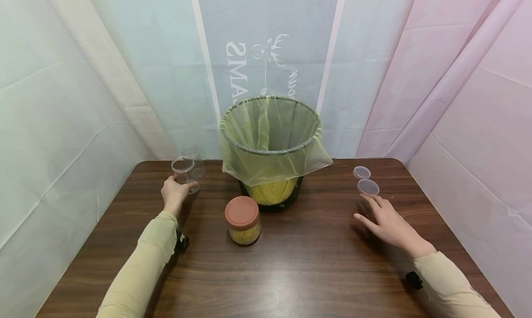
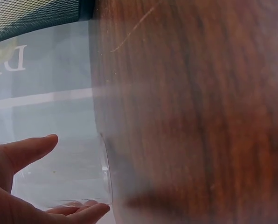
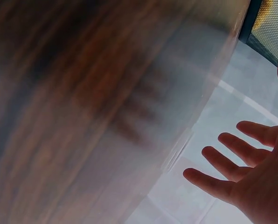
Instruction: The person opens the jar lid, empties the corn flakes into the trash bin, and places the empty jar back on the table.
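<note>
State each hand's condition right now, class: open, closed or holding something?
Left hand: holding a clear jar.
Right hand: open, holding nothing.

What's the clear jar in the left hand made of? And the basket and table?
Held jar: clear, shiny, probably plastic, maybe glass; you can see through it. Basket: dark mesh, maybe metal; tiny holes show. Table: glossy wood, or a covering like wood; brown grain and shine show.

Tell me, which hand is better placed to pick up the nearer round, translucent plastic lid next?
Probably the right hand. It looks empty and open, right by that round lid. The left hand is across the brown wood-grain table, around a clear cylindrical plastic jar.
</note>
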The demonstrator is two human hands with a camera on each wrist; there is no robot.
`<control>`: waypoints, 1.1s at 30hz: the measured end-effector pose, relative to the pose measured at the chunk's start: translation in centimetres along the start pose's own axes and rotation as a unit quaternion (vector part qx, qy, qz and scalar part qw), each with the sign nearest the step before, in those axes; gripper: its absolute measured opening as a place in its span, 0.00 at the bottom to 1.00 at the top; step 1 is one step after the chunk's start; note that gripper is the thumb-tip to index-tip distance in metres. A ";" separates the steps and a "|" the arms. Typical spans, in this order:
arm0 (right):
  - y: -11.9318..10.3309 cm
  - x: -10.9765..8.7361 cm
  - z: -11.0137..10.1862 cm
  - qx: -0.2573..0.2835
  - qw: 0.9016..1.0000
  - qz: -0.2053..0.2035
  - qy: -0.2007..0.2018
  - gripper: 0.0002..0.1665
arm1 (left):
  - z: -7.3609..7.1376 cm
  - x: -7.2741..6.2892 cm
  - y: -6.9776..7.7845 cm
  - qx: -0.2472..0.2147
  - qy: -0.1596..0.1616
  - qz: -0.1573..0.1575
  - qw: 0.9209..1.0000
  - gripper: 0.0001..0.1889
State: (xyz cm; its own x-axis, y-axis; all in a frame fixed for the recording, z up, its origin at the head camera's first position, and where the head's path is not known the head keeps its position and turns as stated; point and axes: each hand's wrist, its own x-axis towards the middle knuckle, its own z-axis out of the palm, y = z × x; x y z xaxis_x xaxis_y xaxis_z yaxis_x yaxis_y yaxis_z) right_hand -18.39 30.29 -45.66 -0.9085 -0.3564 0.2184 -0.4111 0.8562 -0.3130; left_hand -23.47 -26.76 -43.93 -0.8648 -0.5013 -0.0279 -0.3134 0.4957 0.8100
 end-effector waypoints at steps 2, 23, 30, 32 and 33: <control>0.0 0.0 0.0 -0.001 1.000 0.001 0.000 0.42 | 0.0 0.0 0.0 0.001 -0.003 -0.002 1.000 0.39; -0.2 -0.1 -0.2 0.000 1.000 -0.007 0.010 0.41 | -0.1 0.8 -0.2 0.000 -0.020 -0.014 1.000 0.39; -0.2 0.0 -0.2 0.002 1.000 -0.004 0.001 0.42 | -0.3 0.7 -0.1 0.004 -0.029 -0.016 0.999 0.42; -0.1 0.0 -0.3 0.001 1.000 -0.005 0.000 0.42 | -0.4 0.6 0.0 0.007 -0.030 -0.017 0.999 0.45; -0.1 0.0 -0.3 0.000 1.000 -0.005 0.000 0.42 | -0.4 0.6 0.0 0.008 -0.029 -0.018 0.999 0.46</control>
State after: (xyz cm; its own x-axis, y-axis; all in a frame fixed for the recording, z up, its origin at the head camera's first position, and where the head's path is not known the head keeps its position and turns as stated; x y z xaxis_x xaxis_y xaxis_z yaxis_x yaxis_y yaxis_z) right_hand -18.36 30.27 -45.37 -0.9039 -0.3653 0.2226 -0.4209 0.8520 -0.3112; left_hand -23.79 -27.33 -43.66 -0.8746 -0.4763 -0.0912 -0.3497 0.4892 0.7990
